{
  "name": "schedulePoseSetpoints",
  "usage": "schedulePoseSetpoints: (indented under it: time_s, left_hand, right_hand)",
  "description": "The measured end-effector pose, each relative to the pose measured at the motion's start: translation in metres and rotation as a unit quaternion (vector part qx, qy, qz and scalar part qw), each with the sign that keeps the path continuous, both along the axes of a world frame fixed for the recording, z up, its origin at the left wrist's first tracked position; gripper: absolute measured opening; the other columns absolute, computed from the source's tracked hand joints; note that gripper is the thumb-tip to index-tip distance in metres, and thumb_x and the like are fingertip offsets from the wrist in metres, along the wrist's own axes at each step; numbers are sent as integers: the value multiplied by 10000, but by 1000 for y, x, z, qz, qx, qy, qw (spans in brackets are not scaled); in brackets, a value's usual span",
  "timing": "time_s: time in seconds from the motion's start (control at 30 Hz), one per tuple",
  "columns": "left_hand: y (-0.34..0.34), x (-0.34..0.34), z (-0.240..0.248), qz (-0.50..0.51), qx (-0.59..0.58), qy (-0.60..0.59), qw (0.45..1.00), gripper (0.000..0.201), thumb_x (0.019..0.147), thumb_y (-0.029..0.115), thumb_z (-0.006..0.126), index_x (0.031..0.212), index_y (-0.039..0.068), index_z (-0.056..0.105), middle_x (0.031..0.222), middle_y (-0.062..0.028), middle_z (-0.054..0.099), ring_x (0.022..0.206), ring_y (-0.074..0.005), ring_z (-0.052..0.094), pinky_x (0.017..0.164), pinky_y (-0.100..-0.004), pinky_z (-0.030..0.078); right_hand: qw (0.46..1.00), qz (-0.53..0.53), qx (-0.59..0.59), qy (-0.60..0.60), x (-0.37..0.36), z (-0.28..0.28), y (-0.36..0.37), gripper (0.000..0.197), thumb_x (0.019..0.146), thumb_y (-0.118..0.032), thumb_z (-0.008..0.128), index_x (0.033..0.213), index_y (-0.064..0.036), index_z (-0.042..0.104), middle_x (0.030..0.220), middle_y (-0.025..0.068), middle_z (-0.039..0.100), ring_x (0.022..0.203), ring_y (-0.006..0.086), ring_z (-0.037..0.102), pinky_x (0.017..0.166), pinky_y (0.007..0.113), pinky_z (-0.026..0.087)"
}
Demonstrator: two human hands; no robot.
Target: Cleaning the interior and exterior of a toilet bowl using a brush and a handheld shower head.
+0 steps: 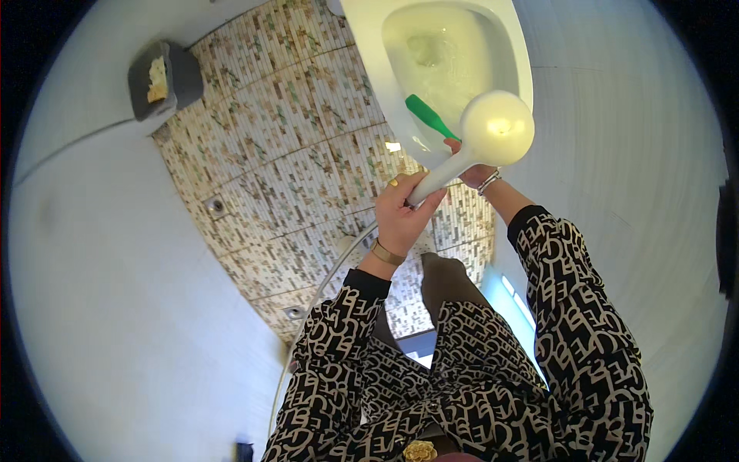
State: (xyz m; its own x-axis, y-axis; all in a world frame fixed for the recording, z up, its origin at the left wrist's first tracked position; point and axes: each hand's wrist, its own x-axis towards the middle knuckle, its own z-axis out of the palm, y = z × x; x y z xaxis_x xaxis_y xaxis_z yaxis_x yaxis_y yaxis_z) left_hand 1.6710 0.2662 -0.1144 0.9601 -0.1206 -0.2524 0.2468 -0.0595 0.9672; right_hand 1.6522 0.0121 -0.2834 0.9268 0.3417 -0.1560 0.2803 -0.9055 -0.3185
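Observation:
My left hand (398,217) is wrapped round the handle of a white hand shower (496,127), its round head tilted up to the right over the near edge of a white toilet bowl (363,35). Partly hidden behind the shower head, my right hand (477,175) grips a green tool (428,115) by its narrow end. The tool's wider, flat, paddle-like end lies over the inside of the bowl; its exact kind I cannot tell. Shallow water shows in the bowl.
A pale hose (332,269) runs from the shower handle down past my left forearm. At far left stands a grey bin (185,75) with crumpled paper in it. Two drains (215,205) sit in the mosaic-patterned tile floor (285,154). Pale walls (115,292) rise on both sides.

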Motion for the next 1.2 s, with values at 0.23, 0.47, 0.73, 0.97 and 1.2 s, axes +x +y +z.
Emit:
schedulePoseSetpoints:
  time_s: [0.23, 0.47, 0.73, 0.97, 1.2]
  left_hand:
    - [-6, 79, 75, -38, 89, -108, 989, 256, 706, 89, 757, 925, 24, 643, 739, -79, 589, 606, -183, 548, 530, -272, 418]
    - [-20, 139, 117, -95, 181, -231, 951, 262, 713, 84, 764, 939, 26, 645, 789, -86, 606, 671, -186, 572, 585, -274, 447]
    - [-32, 182, 187, -180, 212, -296, 914, 310, 661, 53, 776, 940, 11, 646, 800, -121, 609, 666, -236, 612, 564, -298, 476]
    - [-46, 204, 244, -216, 188, -284, 915, 329, 657, 43, 777, 955, 8, 644, 819, -125, 613, 669, -236, 610, 574, -299, 479]
    - [-62, 221, 253, -247, 119, -282, 919, 291, 682, 5, 765, 942, -6, 634, 854, -111, 631, 712, -203, 591, 613, -279, 459]
  right_hand:
    - [999, -22, 49, 7, 39, 86, 22, 249, 751, -171, 597, 993, -117, 601, 878, 162, 588, 820, 336, 574, 706, 431, 474]
    - [995, -41, 74, -44, 40, 90, 15, 257, 759, -179, 594, 1008, -113, 598, 833, 149, 568, 791, 321, 559, 711, 440, 466]
    - [989, -88, 119, -14, 42, 99, 26, 215, 810, -185, 564, 1006, -101, 592, 808, 147, 573, 790, 324, 568, 709, 446, 458]
    - [906, -379, 79, 172, 65, 86, 24, 363, 875, -375, 518, 1046, -67, 602, 909, 167, 637, 878, 329, 602, 797, 432, 471]
    - [498, -655, 568, 24, 111, 96, 43, 342, 886, -330, 566, 1101, -64, 566, 817, 81, 591, 739, 192, 541, 638, 340, 452]
